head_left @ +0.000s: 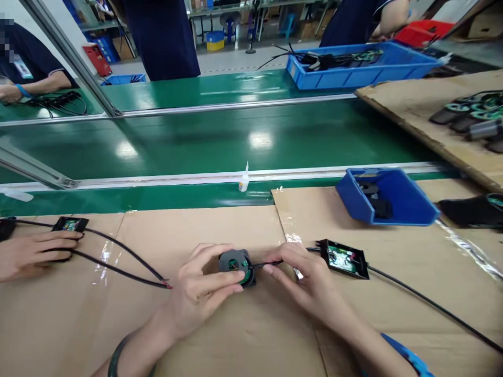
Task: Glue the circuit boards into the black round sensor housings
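Head: round dark-grey plastic housing (228, 258) held by left hand (198, 285), black cable (260, 265) pinched by right hand (308, 272); apparently joined, not closed.

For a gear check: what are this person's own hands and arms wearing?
The left hand and right hand are bare, without gloves. A dark band circles the left forearm. No sleeves show in view. Whether the blue item by the right forearm is worn, I can't tell.

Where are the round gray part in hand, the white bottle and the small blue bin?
Round gray part (240, 255), head view: its casing.
White bottle (243, 183), head view: its body.
Small blue bin (407, 203), head view: its bare inside.
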The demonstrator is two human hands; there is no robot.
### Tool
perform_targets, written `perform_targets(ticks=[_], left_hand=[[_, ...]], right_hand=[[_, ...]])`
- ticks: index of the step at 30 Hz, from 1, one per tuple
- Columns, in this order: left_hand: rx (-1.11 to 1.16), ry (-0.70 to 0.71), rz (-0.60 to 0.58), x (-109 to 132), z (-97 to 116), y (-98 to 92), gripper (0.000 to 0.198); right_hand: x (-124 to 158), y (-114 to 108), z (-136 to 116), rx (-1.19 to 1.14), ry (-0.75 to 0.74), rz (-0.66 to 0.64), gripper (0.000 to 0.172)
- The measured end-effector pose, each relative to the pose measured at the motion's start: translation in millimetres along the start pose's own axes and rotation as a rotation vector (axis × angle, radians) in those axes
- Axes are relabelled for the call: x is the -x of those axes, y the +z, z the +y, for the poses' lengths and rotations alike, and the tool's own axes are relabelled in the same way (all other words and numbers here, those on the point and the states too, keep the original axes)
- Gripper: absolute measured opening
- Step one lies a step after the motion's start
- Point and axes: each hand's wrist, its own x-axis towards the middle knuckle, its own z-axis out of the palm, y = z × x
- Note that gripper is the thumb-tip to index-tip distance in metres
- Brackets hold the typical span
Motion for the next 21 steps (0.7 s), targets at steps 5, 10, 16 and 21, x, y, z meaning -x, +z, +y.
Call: perform_targets(ticks=[5, 10, 16, 21], left_hand=[[-0.008, 0.001, 0.019, -1, 3, 6.9, 0.018], [-0.038, -0.002, 0.029, -1, 4, 12.6, 0.013], [-0.036, -0.007, 0.044, 0, 4, 17.2, 0.013], [-0.026, 0.006, 0.047, 0, 2, 18.2, 0.012]], right_hand=[[1, 0, 1, -0.011, 0.006, 0.005, 0.008], [0, 0, 1, -0.002, 0.003, 0.002, 0.009], [-1, 0, 0, -0.004, -0.026, 0.033, 0.01], [1, 2, 1, -0.019, -0.024, 0.058, 0.01]])
